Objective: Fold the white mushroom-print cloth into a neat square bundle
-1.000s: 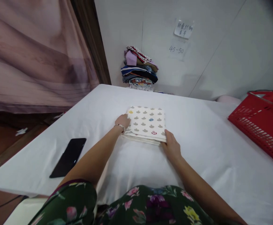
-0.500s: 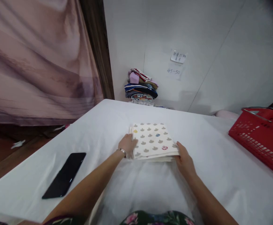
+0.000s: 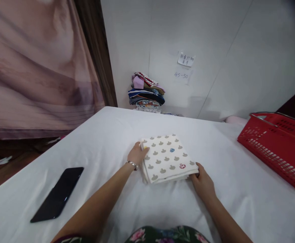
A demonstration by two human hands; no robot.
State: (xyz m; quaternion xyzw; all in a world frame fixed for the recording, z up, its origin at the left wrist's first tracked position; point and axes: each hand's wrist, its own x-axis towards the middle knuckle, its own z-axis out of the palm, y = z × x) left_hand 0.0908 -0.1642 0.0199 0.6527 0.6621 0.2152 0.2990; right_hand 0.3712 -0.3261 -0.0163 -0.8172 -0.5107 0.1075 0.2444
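1. Two bare hands, one person's, both on a single folded cream cloth (image 3: 167,157); it lies near the middle of the white-covered desk (image 3: 112,131) and serves as landmark below.
2. Cloth: grey mushroom-like motifs in rows, a few outlined in colour: blue toward the middle, red toward the near right corner, yellow by the left thumb. Set a little askew. Stacked layers show along the left and near edges.
3. Left hand (image 3: 136,156): at the cloth's left edge, toward the far corner. Grip closed on the edge, thumb over the top face; the fingertips are hidden, so how deep they reach cannot be told. Silvery bracelet (image 3: 131,164) on that wrist.
4. Right hand (image 3: 203,180): at the cloth's near right corner. Grip narrow, corner pinched between thumb and fingers; whether the corner is clear of the desk, cannot tell.
5. Black smartphone (image 3: 58,194): flat on the desk, left of the cloth and nearer the wearer, well apart from it.
6. Red plastic basket (image 3: 276,148): right of the cloth, well apart; slotted sides, metal handle.
7. Pile of folded textiles (image 3: 147,92): beyond the cloth, past the desk's far edge, against a pale wall (image 3: 213,30). Lilac, blue, black and patterned pieces.
8. Two handwritten paper notes (image 3: 186,59): on the wall, beyond the cloth, one above the other; the lower reads "45-50".
9. Pinkish curtain (image 3: 36,67): far left of the cloth, hanging beside a dark brown upright.
10. Floral garment (image 3: 167,235): wearer's, on the near side of the cloth.
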